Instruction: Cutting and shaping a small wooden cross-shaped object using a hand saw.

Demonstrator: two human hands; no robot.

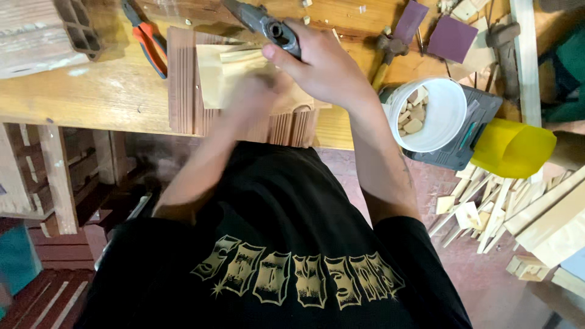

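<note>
**Working pale wood at the table**

Spanning the upper frame, the wooden table [91,91] carries a ribbed wood block [183,79] with a pale wood piece [222,76] on it at centre top. The right hand [323,67] holds its grip closed around grey pliers [268,25]. The blurred left hand [253,97] rests on the pale piece; its grip cannot be told. A white bucket [442,116] of wood scraps sits right.

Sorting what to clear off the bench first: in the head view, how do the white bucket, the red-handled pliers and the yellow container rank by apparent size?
1. white bucket and yellow container: look about alike, and the container sits nearer the camera, so unranked.
2. red-handled pliers: clearly smallest, though partly cut off at the top edge.
</note>
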